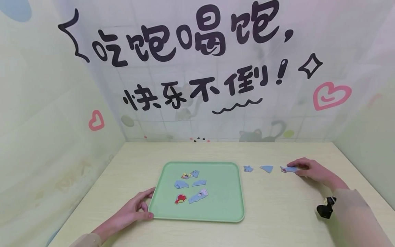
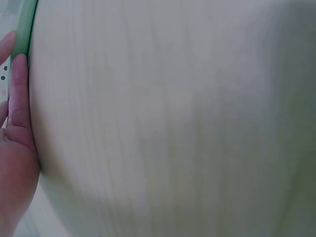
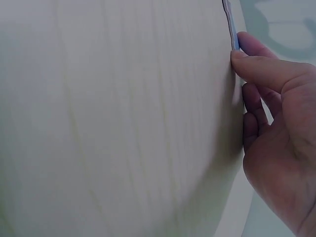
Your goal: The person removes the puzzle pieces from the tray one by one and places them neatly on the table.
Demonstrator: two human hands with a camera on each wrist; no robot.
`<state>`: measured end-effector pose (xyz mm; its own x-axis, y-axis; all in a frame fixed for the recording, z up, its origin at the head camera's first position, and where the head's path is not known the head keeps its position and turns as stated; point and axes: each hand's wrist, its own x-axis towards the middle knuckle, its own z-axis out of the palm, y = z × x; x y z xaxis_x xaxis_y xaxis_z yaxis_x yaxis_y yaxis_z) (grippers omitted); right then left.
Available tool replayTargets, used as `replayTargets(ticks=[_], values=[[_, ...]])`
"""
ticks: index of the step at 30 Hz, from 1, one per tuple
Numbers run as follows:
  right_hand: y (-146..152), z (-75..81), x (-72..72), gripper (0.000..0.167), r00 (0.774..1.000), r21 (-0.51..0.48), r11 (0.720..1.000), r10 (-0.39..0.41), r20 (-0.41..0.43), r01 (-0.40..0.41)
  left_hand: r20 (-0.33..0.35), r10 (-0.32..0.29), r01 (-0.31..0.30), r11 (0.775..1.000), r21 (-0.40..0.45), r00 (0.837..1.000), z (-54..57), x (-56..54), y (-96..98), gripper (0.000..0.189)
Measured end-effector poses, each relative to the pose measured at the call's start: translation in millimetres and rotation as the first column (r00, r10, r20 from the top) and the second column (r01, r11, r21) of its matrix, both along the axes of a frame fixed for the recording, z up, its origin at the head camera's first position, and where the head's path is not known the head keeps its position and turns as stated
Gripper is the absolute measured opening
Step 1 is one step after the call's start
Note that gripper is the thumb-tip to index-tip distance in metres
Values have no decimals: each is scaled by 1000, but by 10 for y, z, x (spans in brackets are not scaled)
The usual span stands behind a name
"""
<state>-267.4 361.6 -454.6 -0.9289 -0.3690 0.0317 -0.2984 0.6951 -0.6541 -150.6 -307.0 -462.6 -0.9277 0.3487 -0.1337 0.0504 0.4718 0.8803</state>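
My right hand (image 1: 310, 170) pinches a blue puzzle piece (image 1: 288, 169) with a small red patch, low at the table on the right. In the right wrist view the piece (image 3: 233, 29) shows edge-on, with the thumb (image 3: 261, 69) on its near side. To its left lie a blue triangular piece (image 1: 267, 168) and a small blue piece (image 1: 248, 168). My left hand (image 1: 134, 209) holds the green tray (image 1: 222, 192) at its left edge, thumb by the near corner. On the tray lie several puzzle pieces, among them a red one (image 1: 180, 198) and a long pale blue one (image 1: 198, 196).
The light wooden table (image 1: 277, 212) reaches back to a white curtain (image 1: 172, 127) with black lettering and drawings. A black device (image 1: 325, 208) sits at the right wrist, by the beige sleeve (image 1: 358, 212). White walls stand on both sides.
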Motion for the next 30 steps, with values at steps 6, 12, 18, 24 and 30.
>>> replayTargets(ticks=[6,12,18,24,30], values=[[-4,5,-11,32,1000,8,1000,-2,6,2,4,2,-2,1000,-5,1000,0,-1,-1,93],[7,-8,-18,31,1000,12,1000,0,-1,0,6,4,-4,1000,-6,1000,0,-1,-1,94],[-5,-3,-11,33,1000,26,1000,-12,11,12,2,-5,5,1000,20,1000,2,-2,-5,93],[-36,24,12,38,999,27,999,-21,32,20,-8,-21,21,998,55,1000,3,-5,-12,92],[-53,30,9,41,999,35,999,-16,38,14,-14,-10,11,999,46,1000,6,0,-3,92]])
